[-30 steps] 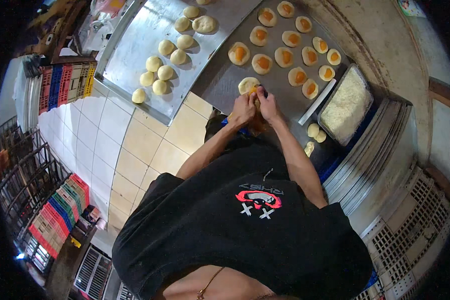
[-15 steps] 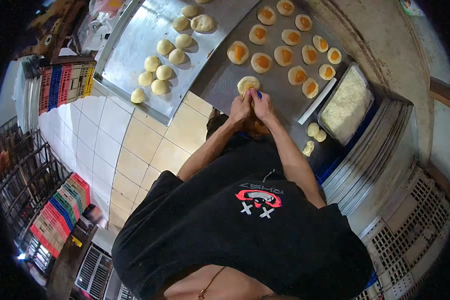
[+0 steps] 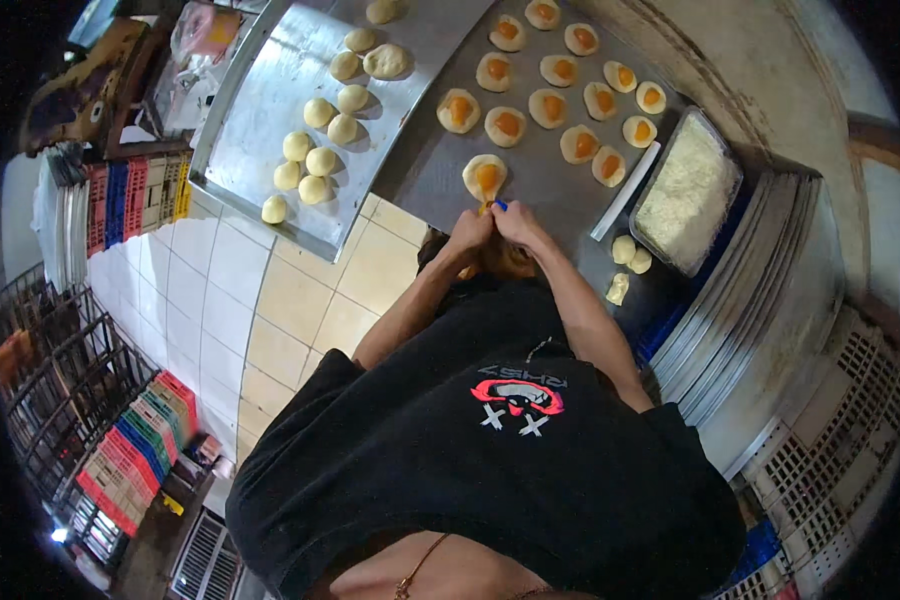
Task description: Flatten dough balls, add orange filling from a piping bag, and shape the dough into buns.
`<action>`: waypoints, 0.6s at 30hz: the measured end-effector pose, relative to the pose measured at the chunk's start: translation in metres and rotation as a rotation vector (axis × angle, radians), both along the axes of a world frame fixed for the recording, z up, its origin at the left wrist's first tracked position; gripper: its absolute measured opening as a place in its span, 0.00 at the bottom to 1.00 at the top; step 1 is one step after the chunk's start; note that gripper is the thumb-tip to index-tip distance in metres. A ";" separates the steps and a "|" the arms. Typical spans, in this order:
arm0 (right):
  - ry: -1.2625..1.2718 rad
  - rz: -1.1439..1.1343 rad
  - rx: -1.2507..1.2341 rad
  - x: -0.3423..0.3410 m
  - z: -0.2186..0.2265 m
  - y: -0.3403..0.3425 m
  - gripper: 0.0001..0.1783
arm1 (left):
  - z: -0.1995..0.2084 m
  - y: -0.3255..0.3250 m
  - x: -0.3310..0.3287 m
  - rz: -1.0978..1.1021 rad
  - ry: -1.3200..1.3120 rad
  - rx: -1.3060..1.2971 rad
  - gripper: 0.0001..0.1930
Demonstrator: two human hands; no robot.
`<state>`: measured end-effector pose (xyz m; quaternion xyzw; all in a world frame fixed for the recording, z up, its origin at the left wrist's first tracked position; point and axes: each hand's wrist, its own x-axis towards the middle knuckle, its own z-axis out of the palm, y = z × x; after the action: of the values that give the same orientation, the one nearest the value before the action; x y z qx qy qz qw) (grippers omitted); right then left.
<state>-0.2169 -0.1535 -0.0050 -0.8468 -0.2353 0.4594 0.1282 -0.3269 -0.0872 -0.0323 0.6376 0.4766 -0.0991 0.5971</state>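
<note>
My left hand point(image 3: 472, 232) and my right hand point(image 3: 517, 222) are closed side by side around the narrow end of a piping bag, with a blue bit showing by the right fingers. The bag's orange-brown body point(image 3: 510, 262) hangs toward me, mostly covered by my hands and arms. Just beyond the fingertips, a flattened dough round point(image 3: 474, 170) lies on the dark tray point(image 3: 415, 170), bearing a dollop of orange filling point(image 3: 487, 178). Several more filled rounds point(image 3: 506, 124) spread over the tray's far and right parts.
On the left, a shiny metal tray point(image 3: 260, 130) carries several plain dough balls point(image 3: 317, 112). To the right are a white strip point(image 3: 625, 190), a container of pale shreds point(image 3: 692, 195) and a few small dough pieces point(image 3: 624, 250). Stacked trays point(image 3: 740, 290) stand at the right.
Filling on the nearest dough round has grown from a small spot into a large dollop. My hands have drawn back slightly toward me, uncovering that round. The whole view has shifted a little.
</note>
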 end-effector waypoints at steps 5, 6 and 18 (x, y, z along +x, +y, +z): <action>0.284 -0.276 0.238 0.011 0.060 -0.040 0.33 | 0.062 -0.003 -0.005 0.091 -0.363 -0.491 0.21; 0.215 -0.202 0.294 0.010 0.075 -0.051 0.30 | 0.072 -0.004 -0.009 0.052 -0.358 -0.493 0.21; -0.506 -1.045 0.487 -0.011 0.194 -0.220 0.24 | 0.084 -0.052 0.085 -0.814 -0.566 0.069 0.17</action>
<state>-0.2279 -0.3736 0.1894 -0.8789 0.0888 0.0548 0.4655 -0.2418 -0.1390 0.0514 0.7933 0.0110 -0.1315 0.5944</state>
